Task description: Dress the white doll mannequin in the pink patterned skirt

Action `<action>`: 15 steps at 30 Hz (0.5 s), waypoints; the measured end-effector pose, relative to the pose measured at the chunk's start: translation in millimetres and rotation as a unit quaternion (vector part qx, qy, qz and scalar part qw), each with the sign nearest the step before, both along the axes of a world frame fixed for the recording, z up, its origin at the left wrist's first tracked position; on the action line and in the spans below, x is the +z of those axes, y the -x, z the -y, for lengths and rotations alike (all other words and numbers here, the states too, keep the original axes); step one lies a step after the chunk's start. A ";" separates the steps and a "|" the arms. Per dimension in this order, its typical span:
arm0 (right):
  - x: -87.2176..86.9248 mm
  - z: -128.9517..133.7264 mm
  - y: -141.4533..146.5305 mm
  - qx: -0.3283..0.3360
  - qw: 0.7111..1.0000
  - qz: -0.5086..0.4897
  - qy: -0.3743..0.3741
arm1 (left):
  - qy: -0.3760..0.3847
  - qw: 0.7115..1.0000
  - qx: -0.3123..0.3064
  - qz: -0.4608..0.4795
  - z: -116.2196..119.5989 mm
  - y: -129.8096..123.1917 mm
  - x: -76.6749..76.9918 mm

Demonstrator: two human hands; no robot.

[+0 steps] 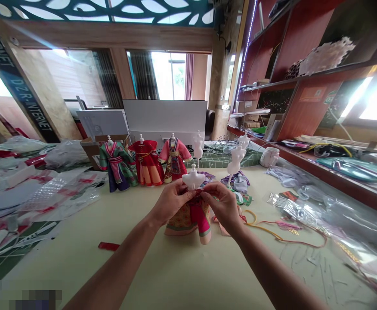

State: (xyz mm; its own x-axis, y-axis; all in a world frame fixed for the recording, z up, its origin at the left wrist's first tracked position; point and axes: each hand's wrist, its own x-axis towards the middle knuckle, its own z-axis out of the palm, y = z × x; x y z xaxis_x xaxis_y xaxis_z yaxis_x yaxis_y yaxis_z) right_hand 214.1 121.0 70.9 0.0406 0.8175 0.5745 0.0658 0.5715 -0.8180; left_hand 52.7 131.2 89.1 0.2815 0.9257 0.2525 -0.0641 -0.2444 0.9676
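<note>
My left hand (172, 202) and my right hand (222, 204) pinch the red collar of a small doll-sized costume (190, 219) at its neck, from either side. The costume, in red, pink and patterned gold cloth, is on a white mannequin torso (193, 178), whose upper part shows above my fingers. Its stand is hidden by the cloth. Just past my right hand lie a yellow cord and a thin red cord (266, 230). A small red ribbon strip (109, 246) lies on the table to the left of my left forearm.
Three dressed mannequins (146, 163) stand in a row beyond my hands, with bare white mannequins (236, 159) to their right. Clear plastic bags (320, 215) lie at the right and printed packaging (36, 193) at the left. A white mug (269, 157) stands near red wooden shelves (304, 73).
</note>
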 end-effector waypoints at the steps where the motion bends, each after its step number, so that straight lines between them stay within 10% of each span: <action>1: 0.0 0.1 0.2 0.000 1.000 0.000 -0.004 | -0.002 1.000 0.004 -0.001 0.4 0.2 -0.1; 15: 10.5 -1.2 -22.3 0.126 0.987 0.033 0.094 | -0.035 0.997 0.023 -0.063 0.9 -1.6 -2.3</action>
State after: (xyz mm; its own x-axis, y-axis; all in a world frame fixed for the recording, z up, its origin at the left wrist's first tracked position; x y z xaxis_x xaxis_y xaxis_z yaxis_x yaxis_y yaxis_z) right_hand 236.3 122.2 81.3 -0.2100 0.8891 0.4068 -0.0020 0.4157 -0.9095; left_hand 54.4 130.3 86.7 0.2739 0.9193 0.2825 0.0704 -0.3121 0.9474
